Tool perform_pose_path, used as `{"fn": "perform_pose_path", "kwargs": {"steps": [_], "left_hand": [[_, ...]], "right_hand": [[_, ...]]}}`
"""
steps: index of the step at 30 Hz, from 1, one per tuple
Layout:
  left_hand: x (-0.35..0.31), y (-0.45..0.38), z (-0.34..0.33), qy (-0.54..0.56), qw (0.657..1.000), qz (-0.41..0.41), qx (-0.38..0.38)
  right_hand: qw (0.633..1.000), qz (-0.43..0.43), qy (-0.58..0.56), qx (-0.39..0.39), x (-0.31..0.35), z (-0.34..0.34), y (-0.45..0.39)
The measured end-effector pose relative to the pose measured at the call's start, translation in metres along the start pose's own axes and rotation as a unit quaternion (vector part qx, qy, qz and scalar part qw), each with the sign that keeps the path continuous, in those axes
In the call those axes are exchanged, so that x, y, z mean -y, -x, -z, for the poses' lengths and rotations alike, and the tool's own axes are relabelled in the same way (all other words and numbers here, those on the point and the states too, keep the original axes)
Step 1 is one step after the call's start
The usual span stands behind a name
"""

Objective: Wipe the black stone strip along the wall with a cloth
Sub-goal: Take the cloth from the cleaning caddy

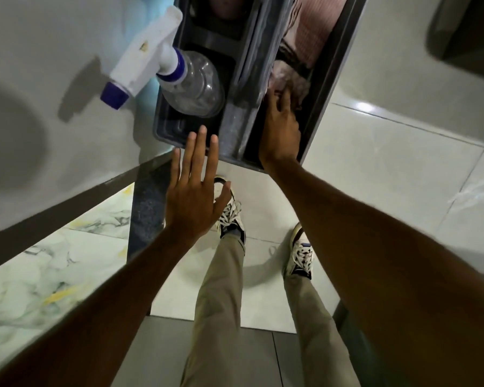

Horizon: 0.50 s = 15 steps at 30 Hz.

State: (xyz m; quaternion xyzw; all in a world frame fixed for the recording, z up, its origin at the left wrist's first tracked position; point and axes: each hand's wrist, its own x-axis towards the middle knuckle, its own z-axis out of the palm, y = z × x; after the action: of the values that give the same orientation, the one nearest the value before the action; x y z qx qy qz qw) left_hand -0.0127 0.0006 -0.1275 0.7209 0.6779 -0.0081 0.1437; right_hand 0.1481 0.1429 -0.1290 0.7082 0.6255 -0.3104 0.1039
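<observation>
A crumpled pinkish cloth lies in the right compartment of a dark plastic caddy. My right hand reaches into that compartment, fingertips touching the cloth but not closed around it. My left hand hovers flat, fingers spread, just in front of the caddy's near edge, holding nothing. A black speckled stone strip runs down below the counter's edge, left of my left hand and partly hidden by my forearm.
A clear spray bottle with a white and purple trigger head stands in the caddy's left compartment. A striped pink cloth lies further back. A pale counter is at left, marbled tile below it. My shoes stand on pale floor tiles.
</observation>
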Motion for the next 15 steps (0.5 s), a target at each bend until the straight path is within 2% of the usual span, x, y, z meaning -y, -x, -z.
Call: {"fn": "perform_pose_path", "kwargs": {"steps": [4, 8, 12, 15], "left_hand": [[-0.003, 0.003, 0.009, -0.019, 1.0, 0.002, 0.006], [-0.019, 0.015, 0.034, -0.013, 0.999, 0.033, -0.006], [-0.046, 0.05, 0.055, -0.004, 0.995, 0.094, -0.027], [-0.071, 0.095, 0.059, 0.003, 0.983, 0.179, -0.036]], "right_hand": [[0.999, -0.003, -0.019, -0.039, 0.001, 0.018, 0.012], [0.993, 0.013, -0.091, -0.077, 0.0, 0.046, 0.04], [0.987, 0.056, -0.119, -0.087, -0.008, 0.073, 0.082], [0.974, 0.14, -0.126, -0.124, -0.017, 0.084, 0.13]]}}
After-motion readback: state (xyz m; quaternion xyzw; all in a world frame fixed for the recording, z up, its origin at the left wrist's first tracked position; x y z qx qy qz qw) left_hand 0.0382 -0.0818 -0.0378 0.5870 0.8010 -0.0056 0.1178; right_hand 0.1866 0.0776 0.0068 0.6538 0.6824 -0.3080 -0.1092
